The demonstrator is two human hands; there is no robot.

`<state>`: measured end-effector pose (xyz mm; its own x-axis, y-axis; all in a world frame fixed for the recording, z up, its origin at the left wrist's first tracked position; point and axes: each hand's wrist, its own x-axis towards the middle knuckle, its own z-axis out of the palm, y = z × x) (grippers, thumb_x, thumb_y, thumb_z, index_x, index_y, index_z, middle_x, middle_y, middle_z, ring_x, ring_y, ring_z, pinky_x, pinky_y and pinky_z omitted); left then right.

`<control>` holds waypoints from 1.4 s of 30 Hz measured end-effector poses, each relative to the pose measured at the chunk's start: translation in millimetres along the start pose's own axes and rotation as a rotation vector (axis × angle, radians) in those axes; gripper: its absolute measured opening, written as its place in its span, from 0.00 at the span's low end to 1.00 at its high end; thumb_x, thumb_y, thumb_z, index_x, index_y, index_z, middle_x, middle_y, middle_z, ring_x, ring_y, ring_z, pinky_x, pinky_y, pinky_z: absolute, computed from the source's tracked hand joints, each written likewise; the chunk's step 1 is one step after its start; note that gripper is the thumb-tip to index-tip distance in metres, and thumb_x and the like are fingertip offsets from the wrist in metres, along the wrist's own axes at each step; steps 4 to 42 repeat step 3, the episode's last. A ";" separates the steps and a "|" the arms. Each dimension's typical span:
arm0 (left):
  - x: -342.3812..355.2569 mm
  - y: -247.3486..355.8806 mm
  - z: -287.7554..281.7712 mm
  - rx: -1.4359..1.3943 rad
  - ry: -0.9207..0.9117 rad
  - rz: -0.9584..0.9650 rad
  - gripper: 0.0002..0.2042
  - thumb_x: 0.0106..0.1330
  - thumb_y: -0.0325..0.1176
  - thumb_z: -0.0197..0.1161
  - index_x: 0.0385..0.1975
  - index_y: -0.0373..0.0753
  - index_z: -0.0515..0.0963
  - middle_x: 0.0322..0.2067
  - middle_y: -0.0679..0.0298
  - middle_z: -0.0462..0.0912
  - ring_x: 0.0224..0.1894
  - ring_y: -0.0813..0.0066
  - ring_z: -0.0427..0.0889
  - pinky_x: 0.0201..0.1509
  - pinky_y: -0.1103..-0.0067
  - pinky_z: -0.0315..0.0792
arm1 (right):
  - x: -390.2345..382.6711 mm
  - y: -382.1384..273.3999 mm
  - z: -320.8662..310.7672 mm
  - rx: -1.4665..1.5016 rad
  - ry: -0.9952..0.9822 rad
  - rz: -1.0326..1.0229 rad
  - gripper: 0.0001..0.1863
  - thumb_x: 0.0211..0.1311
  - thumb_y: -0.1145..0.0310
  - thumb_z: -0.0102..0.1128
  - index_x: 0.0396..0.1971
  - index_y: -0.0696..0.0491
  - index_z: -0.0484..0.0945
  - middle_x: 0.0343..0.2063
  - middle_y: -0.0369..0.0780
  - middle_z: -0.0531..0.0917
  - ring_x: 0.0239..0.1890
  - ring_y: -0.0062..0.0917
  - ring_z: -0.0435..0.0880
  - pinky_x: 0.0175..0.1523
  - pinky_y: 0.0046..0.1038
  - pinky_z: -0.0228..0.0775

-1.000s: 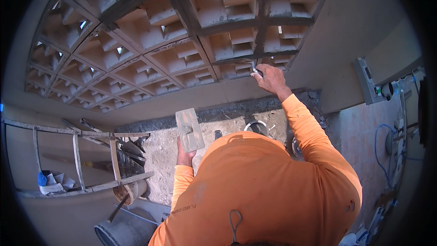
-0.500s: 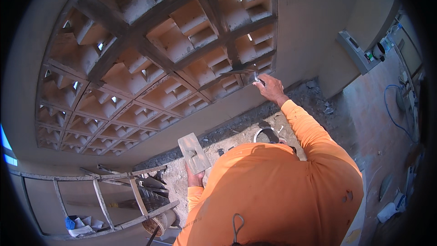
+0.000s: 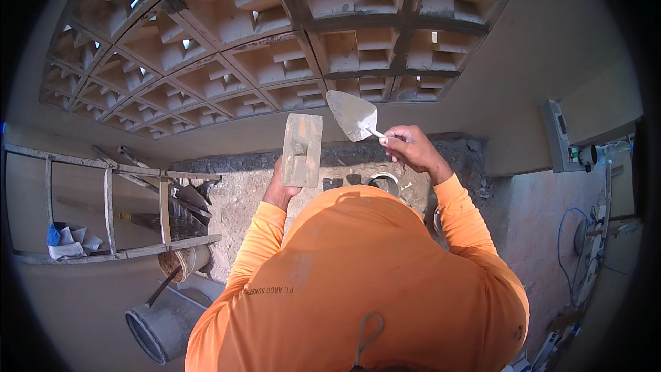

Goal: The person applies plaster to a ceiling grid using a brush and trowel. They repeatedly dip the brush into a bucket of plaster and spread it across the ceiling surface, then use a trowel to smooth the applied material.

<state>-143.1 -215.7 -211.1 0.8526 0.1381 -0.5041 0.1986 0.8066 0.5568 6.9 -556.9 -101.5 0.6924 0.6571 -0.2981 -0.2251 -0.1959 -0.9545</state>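
My left hand (image 3: 281,184) is closed on the lower left edge of a rectangular plastering float (image 3: 310,167), a worn grey-brown board. The float's small raised handle faces up, and the board partly hides my fingers. In my right hand (image 3: 415,150) is the handle of a pointed trowel (image 3: 351,113), its pale, mortar-stained blade angled up and left. The blade's edge is close to the float's upper right corner, with a gap between them. Beyond both tools rises a wall of ventilation blocks (image 3: 268,69), with darker grey mortar along some joints.
A wooden ladder (image 3: 108,207) lies at the left, with a crumpled cloth (image 3: 72,241) on it. Buckets, one of them a grey bucket (image 3: 162,331), stand at lower left. Rubble (image 3: 475,165) lines the wall's foot; a blue hose (image 3: 561,234) curls at the right.
My right hand has drawn the trowel back from the block joints toward the float. My left hand has raised the float toward the trowel. The view has turned.
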 end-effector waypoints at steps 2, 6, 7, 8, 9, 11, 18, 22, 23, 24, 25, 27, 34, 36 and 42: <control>4.8 -0.9 4.6 0.002 -0.013 -0.003 0.14 0.74 0.42 0.55 0.50 0.41 0.78 0.39 0.63 0.84 0.38 0.66 0.86 0.42 0.68 0.83 | 1.0 -9.3 15.3 -0.002 -0.088 0.014 0.14 0.67 0.60 0.64 0.37 0.58 0.84 0.23 0.33 0.80 0.23 0.14 0.76 0.23 0.19 0.67; 7.8 -0.8 6.6 -0.013 -0.024 -0.003 0.15 0.74 0.44 0.57 0.50 0.41 0.78 0.40 0.63 0.84 0.40 0.66 0.85 0.43 0.65 0.83 | 3.4 -14.5 22.6 0.011 -0.125 0.047 0.14 0.68 0.59 0.64 0.37 0.57 0.84 0.24 0.33 0.80 0.23 0.15 0.76 0.23 0.20 0.67; 7.8 -0.8 6.6 -0.013 -0.024 -0.003 0.15 0.74 0.44 0.57 0.50 0.41 0.78 0.40 0.63 0.84 0.40 0.66 0.85 0.43 0.65 0.83 | 3.4 -14.5 22.6 0.011 -0.125 0.047 0.14 0.68 0.59 0.64 0.37 0.57 0.84 0.24 0.33 0.80 0.23 0.15 0.76 0.23 0.20 0.67; 7.8 -0.8 6.6 -0.013 -0.024 -0.003 0.15 0.74 0.44 0.57 0.50 0.41 0.78 0.40 0.63 0.84 0.40 0.66 0.85 0.43 0.65 0.83 | 3.4 -14.5 22.6 0.011 -0.125 0.047 0.14 0.68 0.59 0.64 0.37 0.57 0.84 0.24 0.33 0.80 0.23 0.15 0.76 0.23 0.20 0.67; 7.8 -0.8 6.6 -0.013 -0.024 -0.003 0.15 0.74 0.44 0.57 0.50 0.41 0.78 0.40 0.63 0.84 0.40 0.66 0.85 0.43 0.65 0.83 | 3.4 -14.5 22.6 0.011 -0.125 0.047 0.14 0.68 0.59 0.64 0.37 0.57 0.84 0.24 0.33 0.80 0.23 0.15 0.76 0.23 0.20 0.67; 7.8 -0.8 6.6 -0.013 -0.024 -0.003 0.15 0.74 0.44 0.57 0.50 0.41 0.78 0.40 0.63 0.84 0.40 0.66 0.85 0.43 0.65 0.83 | 3.4 -14.5 22.6 0.011 -0.125 0.047 0.14 0.68 0.59 0.64 0.37 0.57 0.84 0.24 0.33 0.80 0.23 0.15 0.76 0.23 0.20 0.67; 7.8 -0.8 6.6 -0.013 -0.024 -0.003 0.15 0.74 0.44 0.57 0.50 0.41 0.78 0.40 0.63 0.84 0.40 0.66 0.85 0.43 0.65 0.83 | 3.4 -14.5 22.6 0.011 -0.125 0.047 0.14 0.68 0.59 0.64 0.37 0.57 0.84 0.24 0.33 0.80 0.23 0.15 0.76 0.23 0.20 0.67; 7.8 -0.8 6.6 -0.013 -0.024 -0.003 0.15 0.74 0.44 0.57 0.50 0.41 0.78 0.40 0.63 0.84 0.40 0.66 0.85 0.43 0.65 0.83 | 3.4 -14.5 22.6 0.011 -0.125 0.047 0.14 0.68 0.59 0.64 0.37 0.57 0.84 0.24 0.33 0.80 0.23 0.15 0.76 0.23 0.20 0.67; 7.8 -0.8 6.6 -0.013 -0.024 -0.003 0.15 0.74 0.44 0.57 0.50 0.41 0.78 0.40 0.63 0.84 0.40 0.66 0.85 0.43 0.65 0.83 | 3.4 -14.5 22.6 0.011 -0.125 0.047 0.14 0.68 0.59 0.64 0.37 0.57 0.84 0.24 0.33 0.80 0.23 0.15 0.76 0.23 0.20 0.67; 7.8 -0.8 6.6 -0.013 -0.024 -0.003 0.15 0.74 0.44 0.57 0.50 0.41 0.78 0.40 0.63 0.84 0.40 0.66 0.85 0.43 0.65 0.83 | 3.4 -14.5 22.6 0.011 -0.125 0.047 0.14 0.68 0.59 0.64 0.37 0.57 0.84 0.24 0.33 0.80 0.23 0.15 0.76 0.23 0.20 0.67; 7.8 -0.8 6.6 -0.013 -0.024 -0.003 0.15 0.74 0.44 0.57 0.50 0.41 0.78 0.40 0.63 0.84 0.40 0.66 0.85 0.43 0.65 0.83 | 3.4 -14.5 22.6 0.011 -0.125 0.047 0.14 0.68 0.59 0.64 0.37 0.57 0.84 0.24 0.33 0.80 0.23 0.15 0.76 0.23 0.20 0.67; 7.8 -0.8 6.6 -0.013 -0.024 -0.003 0.15 0.74 0.44 0.57 0.50 0.41 0.78 0.40 0.63 0.84 0.40 0.66 0.85 0.43 0.65 0.83 | 3.4 -14.5 22.6 0.011 -0.125 0.047 0.14 0.68 0.59 0.64 0.37 0.57 0.84 0.24 0.33 0.80 0.23 0.15 0.76 0.23 0.20 0.67; 7.8 -0.8 6.6 -0.013 -0.024 -0.003 0.15 0.74 0.44 0.57 0.50 0.41 0.78 0.40 0.63 0.84 0.40 0.66 0.85 0.43 0.65 0.83 | 3.4 -14.5 22.6 0.011 -0.125 0.047 0.14 0.68 0.59 0.64 0.37 0.57 0.84 0.24 0.33 0.80 0.23 0.15 0.76 0.23 0.20 0.67; 7.8 -0.8 6.6 -0.013 -0.024 -0.003 0.15 0.74 0.44 0.57 0.50 0.41 0.78 0.40 0.63 0.84 0.40 0.66 0.85 0.43 0.65 0.83 | 3.4 -14.5 22.6 0.011 -0.125 0.047 0.14 0.68 0.59 0.64 0.37 0.57 0.84 0.24 0.33 0.80 0.23 0.15 0.76 0.23 0.20 0.67; 7.8 -0.8 6.6 -0.013 -0.024 -0.003 0.15 0.74 0.44 0.57 0.50 0.41 0.78 0.40 0.63 0.84 0.40 0.66 0.85 0.43 0.65 0.83 | 3.4 -14.5 22.6 0.011 -0.125 0.047 0.14 0.68 0.59 0.64 0.37 0.57 0.84 0.24 0.33 0.80 0.23 0.15 0.76 0.23 0.20 0.67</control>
